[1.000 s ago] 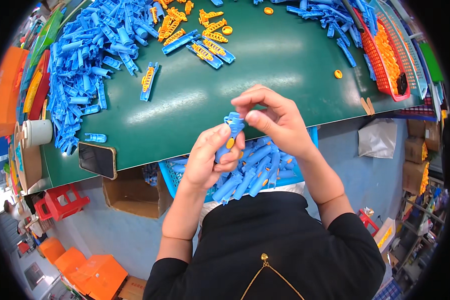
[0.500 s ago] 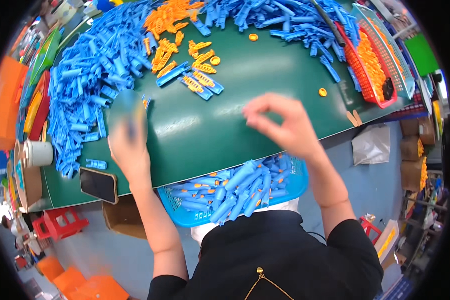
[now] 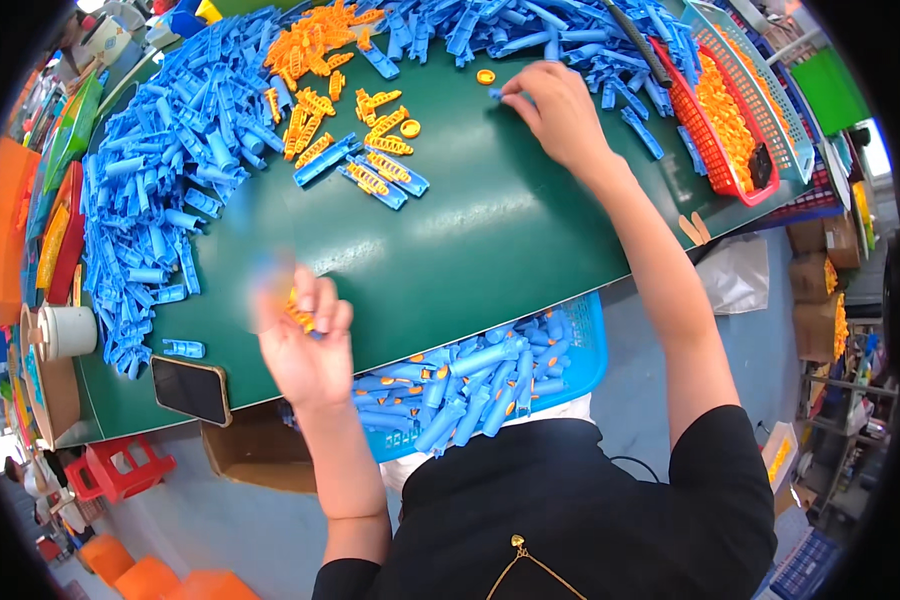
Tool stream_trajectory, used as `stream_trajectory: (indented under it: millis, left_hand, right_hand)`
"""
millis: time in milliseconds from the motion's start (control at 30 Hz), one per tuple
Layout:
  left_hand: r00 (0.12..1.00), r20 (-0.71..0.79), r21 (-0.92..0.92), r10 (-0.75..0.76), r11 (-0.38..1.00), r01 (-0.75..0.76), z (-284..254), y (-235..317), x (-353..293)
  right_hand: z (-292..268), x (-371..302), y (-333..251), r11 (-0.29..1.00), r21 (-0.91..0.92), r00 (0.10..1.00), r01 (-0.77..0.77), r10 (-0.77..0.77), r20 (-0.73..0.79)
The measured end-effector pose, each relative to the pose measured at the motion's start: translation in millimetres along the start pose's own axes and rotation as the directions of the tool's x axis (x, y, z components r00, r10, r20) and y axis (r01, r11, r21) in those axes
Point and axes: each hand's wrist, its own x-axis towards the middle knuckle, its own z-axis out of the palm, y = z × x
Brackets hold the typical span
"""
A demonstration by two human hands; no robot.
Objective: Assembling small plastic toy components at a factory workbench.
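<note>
Left hand [image 3: 305,345] clamped on an orange-and-blue piece [image 3: 295,312] near the phone [image 3: 191,389]; right hand [image 3: 555,105] pinching a blue part [image 3: 498,95] far beyond.

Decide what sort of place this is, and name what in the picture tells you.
Most likely a small factory assembly bench: heaps of identical blue plastic parts cover a green worktable, orange inserts lie sorted beside them, and a blue bin of finished pieces sits at the worker's lap.

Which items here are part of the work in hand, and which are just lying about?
In use: left hand holding an orange part; right hand at the blue parts; orange pile; blue basket.
Lying about: phone; white cup; red stool.
</note>
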Motion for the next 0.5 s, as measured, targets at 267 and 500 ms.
stream_trajectory:
  millis: [267,500]
  left_hand:
    - [0.992,-0.061,0.247,-0.114,0.961,0.126,30.0,-41.6,-6.7]
    - [0.996,0.026,0.076,-0.09,0.993,0.088,18.8,-45.3,-5.9]
  right_hand:
    - [-14.2,-54.9,-76.9,0.836,0.485,0.963,-0.256,0.175,0.207]
    - [-44.4,-78.3,-83.5,0.944,0.249,0.955,-0.215,0.15,0.257]
